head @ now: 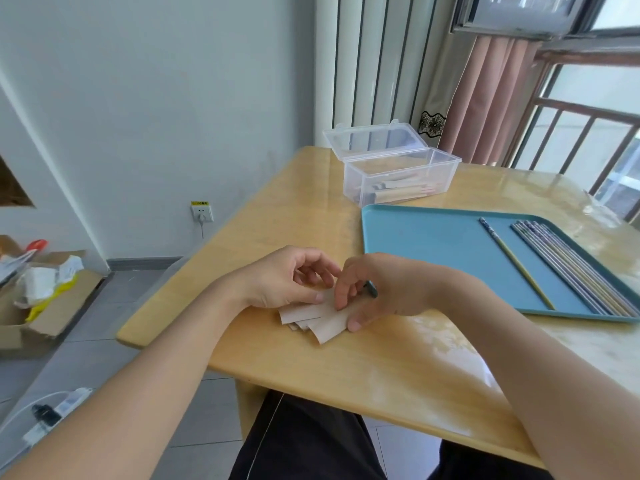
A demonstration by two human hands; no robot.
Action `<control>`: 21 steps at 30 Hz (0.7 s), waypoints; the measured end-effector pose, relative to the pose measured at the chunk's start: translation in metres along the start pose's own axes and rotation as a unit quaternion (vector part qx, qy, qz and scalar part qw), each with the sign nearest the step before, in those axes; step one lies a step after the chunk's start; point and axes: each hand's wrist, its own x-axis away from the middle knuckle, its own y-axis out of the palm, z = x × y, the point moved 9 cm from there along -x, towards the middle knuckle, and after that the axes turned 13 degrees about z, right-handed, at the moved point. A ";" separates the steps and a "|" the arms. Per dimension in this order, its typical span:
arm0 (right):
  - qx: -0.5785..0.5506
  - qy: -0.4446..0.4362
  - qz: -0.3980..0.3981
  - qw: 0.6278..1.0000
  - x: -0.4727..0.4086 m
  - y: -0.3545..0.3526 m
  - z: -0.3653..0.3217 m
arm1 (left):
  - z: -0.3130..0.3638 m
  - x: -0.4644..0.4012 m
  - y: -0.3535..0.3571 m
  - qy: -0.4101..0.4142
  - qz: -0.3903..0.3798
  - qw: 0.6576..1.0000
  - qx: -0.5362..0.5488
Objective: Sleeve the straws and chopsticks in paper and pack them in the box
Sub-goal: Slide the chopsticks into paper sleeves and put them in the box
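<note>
A small stack of brown paper sleeves (317,318) lies near the front of the wooden table (311,216). My left hand (287,278) pinches the top sleeve at its upper edge. My right hand (384,289) pinches the same sleeve from the right, and a dark chopstick tip (372,289) pokes out under its fingers. Several chopsticks and straws (568,265) lie in a row on the blue tray (433,244), with one chopstick (512,261) apart to the left. The clear plastic box (398,174) stands open behind the tray with sleeved pieces inside.
The box's lid (374,138) leans back toward the striped wall. A window railing (588,140) and curtain stand at the right. Cardboard boxes with litter (38,289) and a power strip (52,417) lie on the floor to the left.
</note>
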 end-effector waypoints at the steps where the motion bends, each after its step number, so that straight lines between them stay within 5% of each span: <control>1: 0.003 0.000 -0.002 1.000 0.000 0.001 0.001 | 0.000 -0.003 0.001 -0.004 -0.011 1.000 -0.005; 5: -0.061 -0.012 0.007 0.998 0.004 -0.005 -0.005 | 0.002 -0.014 0.006 -0.023 -0.064 0.997 -0.031; 8: -0.243 -0.040 0.070 0.967 0.003 -0.024 -0.016 | 0.003 -0.015 0.006 -0.033 -0.102 0.992 -0.073; 10: -0.438 -0.034 0.153 0.885 0.001 -0.051 -0.009 | 0.013 -0.021 -0.004 -0.037 -0.085 0.993 -0.067; 13: -0.615 0.017 0.276 0.739 0.004 -0.092 0.031 | 0.053 -0.047 -0.008 -0.015 -0.048 0.995 0.091; 15: -0.648 0.038 0.300 0.699 0.007 -0.106 0.058 | 0.079 -0.066 0.015 -0.029 -0.084 0.977 0.196; 17: -0.637 0.071 0.296 0.709 0.008 -0.106 0.076 | 0.094 -0.083 0.048 -0.066 -0.109 0.963 0.240; 21: -0.476 0.177 0.339 0.792 0.022 -0.115 0.124 | 0.085 -0.104 0.097 -0.120 -0.092 0.956 0.251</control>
